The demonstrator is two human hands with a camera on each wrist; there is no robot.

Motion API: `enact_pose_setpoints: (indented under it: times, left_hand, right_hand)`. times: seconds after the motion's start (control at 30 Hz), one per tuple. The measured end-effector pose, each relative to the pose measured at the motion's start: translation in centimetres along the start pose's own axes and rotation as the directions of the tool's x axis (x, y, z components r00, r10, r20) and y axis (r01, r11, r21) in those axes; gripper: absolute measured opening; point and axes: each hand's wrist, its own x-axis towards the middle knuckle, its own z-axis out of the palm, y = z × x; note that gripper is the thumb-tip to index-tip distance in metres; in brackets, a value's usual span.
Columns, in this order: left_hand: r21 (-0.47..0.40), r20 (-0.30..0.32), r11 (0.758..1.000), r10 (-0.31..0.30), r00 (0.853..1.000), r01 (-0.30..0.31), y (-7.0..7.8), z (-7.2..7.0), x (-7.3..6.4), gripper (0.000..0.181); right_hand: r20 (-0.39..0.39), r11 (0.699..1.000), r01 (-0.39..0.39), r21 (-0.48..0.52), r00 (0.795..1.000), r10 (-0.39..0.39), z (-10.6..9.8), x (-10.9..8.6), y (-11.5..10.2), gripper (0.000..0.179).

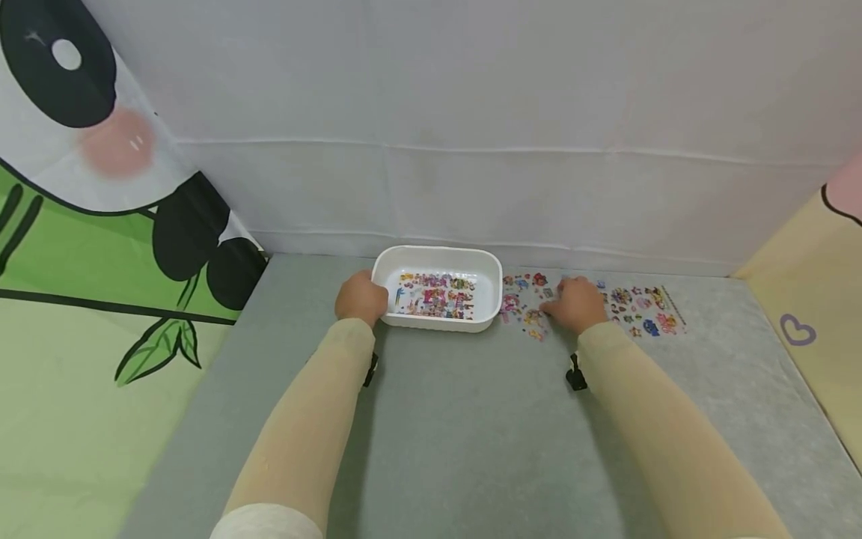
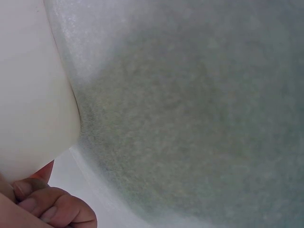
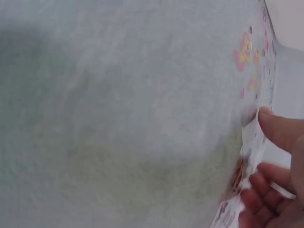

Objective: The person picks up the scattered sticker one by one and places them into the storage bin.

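Located white tray (image 1: 488,288) at far edge of gray table (image 1: 465,419), left of that edge's middle. Logged one printed sticker sheet (image 1: 434,297) lying inside. Found clear sticker film (image 1: 636,303) along same edge, spread from just beside tray toward far right corner, partly under right hand (image 1: 579,303). Cannot tell if one sheet or two.

Left hand (image 1: 362,298): fingers curled, gripping tray at left end. Right hand: at film, thumb and fingers apart, no closed pinch visible.

Step in hand, as judged: picking up film beside a steadied tray. Brace tray lightly, without tipping or dragging. Work a fingertip under film's near edge, then pinch with thumb on top. Lift slowly and level, to avoid creasing or tearing. Check for any second layer before raising. Clear tray rim fully if carrying over.

Views compared. From head view: contents of tray and full spread of film, but fingertips of right hand mostly hidden. From right wrist view: gap between thumb and fingers, plus film near fingertips. From left wrist view: curled fingers close up against tray's outer wall, no stickers in sight.
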Motion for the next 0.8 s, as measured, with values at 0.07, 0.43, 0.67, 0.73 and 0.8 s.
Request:
enact_pose_setpoints:
  times: [0.07, 0.43, 0.67, 0.73, 0.8]
  left_hand:
    - [0.000, -0.002, 1.000, 0.001, 1.000, -0.001, 0.1, -0.1, 0.0, 0.043]
    - [-0.001, 0.001, 1.000, -0.004, 1.000, 0.004, 0.0, 0.0, -0.1, 0.041]
    - [0.000, -0.003, 1.000, 0.000, 1.000, 0.000, 0.1, -0.1, -0.2, 0.043]
    - [0.000, -0.003, 1.000, 0.000, 1.000, 0.000, 0.1, -0.1, -0.2, 0.043]
    - [0.003, -0.001, 1.000, 0.001, 1.000, -0.001, 0.1, 0.0, 0.0, 0.043]
  right_hand:
    - [0.003, 0.999, -0.034, -0.005, 0.999, 0.034, -0.1, -0.1, 0.1, 0.047]
    - [0.054, 0.996, -0.087, 0.020, 0.995, 0.086, -0.4, -0.5, -0.3, 0.056]
    - [0.076, 0.985, -0.102, 0.140, 0.993, 0.092, -0.6, -0.7, -0.4, 0.035]
    - [0.091, 0.974, -0.118, 0.191, 0.991, 0.102, -0.9, -0.9, -0.5, 0.026]
    - [0.118, 0.958, -0.139, 0.251, 0.987, 0.112, -1.1, -1.1, -0.5, 0.029]
